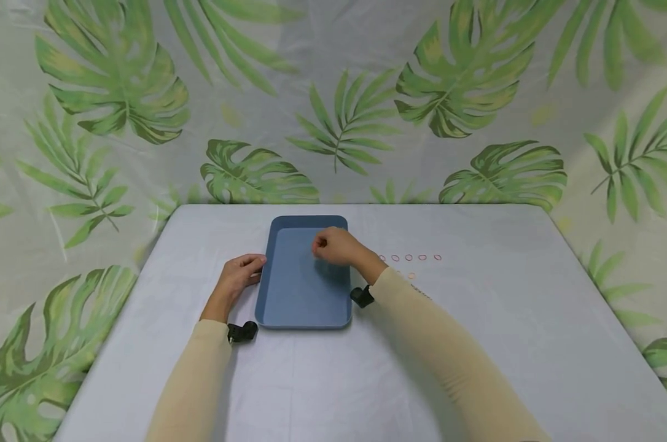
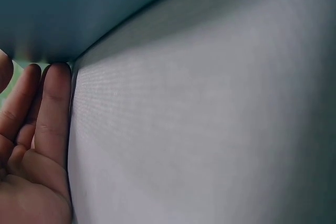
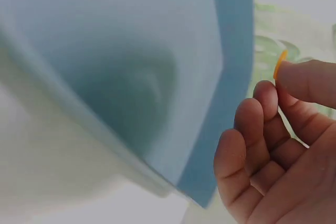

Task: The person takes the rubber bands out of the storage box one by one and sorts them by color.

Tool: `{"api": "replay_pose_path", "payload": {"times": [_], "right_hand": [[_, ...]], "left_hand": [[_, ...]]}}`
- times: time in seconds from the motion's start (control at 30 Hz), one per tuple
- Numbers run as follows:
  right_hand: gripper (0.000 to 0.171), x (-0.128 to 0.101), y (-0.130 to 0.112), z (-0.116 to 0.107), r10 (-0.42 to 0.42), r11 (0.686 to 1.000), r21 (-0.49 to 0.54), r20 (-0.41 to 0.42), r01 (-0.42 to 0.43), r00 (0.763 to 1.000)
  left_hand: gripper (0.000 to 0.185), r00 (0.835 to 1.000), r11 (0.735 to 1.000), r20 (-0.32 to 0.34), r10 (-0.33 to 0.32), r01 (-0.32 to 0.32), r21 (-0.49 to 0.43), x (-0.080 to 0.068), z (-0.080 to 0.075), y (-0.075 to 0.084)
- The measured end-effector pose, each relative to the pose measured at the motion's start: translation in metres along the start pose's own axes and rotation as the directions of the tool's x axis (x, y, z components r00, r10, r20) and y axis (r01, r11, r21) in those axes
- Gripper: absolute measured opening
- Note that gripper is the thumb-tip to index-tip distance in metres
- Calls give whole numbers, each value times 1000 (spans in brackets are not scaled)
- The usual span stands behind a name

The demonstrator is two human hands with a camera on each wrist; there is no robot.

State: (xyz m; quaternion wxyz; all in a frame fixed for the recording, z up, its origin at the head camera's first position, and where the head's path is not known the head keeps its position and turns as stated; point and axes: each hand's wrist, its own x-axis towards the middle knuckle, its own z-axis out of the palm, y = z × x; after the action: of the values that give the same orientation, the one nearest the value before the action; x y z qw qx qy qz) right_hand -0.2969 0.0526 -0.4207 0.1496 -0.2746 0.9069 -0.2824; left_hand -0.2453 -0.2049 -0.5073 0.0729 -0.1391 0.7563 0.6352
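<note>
A blue rectangular tray point(image 1: 306, 319) lies on the white-covered table. My left hand point(image 1: 241, 275) is at its left side; in the left wrist view the fingers point(image 2: 55, 103) are fairly straight, with their tips against the tray's outer wall. Over the right half of the tray floor hovers my right hand point(image 1: 336, 245). Between its thumb and index finger it pinches a thin orange rubber band point(image 3: 281, 64), seen nearly edge-on in the right wrist view, while the other fingers are loosely bent. Below the right hand, its shadow falls on the tray floor.
To the right of the tray, several small red rubber bands point(image 1: 408, 258) lie in a row. An orange one point(image 1: 411, 275) lies nearer me, and my right forearm partly covers that area. A leaf-patterned cloth point(image 1: 344, 129) hangs behind the table.
</note>
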Motion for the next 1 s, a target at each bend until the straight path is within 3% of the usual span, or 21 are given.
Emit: {"api": "replay_pose_path", "payload": {"times": [0.23, 0.5, 0.73, 0.87, 1.0], "right_hand": [[10, -25, 6, -23, -90, 995, 38, -38, 91, 995], [10, -65, 41, -54, -77, 988, 124, -118, 91, 990], [14, -103, 96, -71, 47, 993, 116, -190, -25, 981], [13, -118, 128, -69, 142, 989, 70, -194, -131, 971], [13, -130, 150, -64, 186, 983, 45, -207, -180, 961]], "left_hand": [[41, 1000, 1000, -8, 8, -8, -17, -1, 0, -2], [42, 1000, 1000, -5, 11, -11, -12, 0, -1, -2], [44, 1000, 1000, -1, 8, -8, -14, 1, 3, -2], [45, 1000, 1000, 7, 2, -2, -11, -1, 2, -1], [44, 1000, 1000, 8, 4, -4, 0, -2, 2, 1]]}}
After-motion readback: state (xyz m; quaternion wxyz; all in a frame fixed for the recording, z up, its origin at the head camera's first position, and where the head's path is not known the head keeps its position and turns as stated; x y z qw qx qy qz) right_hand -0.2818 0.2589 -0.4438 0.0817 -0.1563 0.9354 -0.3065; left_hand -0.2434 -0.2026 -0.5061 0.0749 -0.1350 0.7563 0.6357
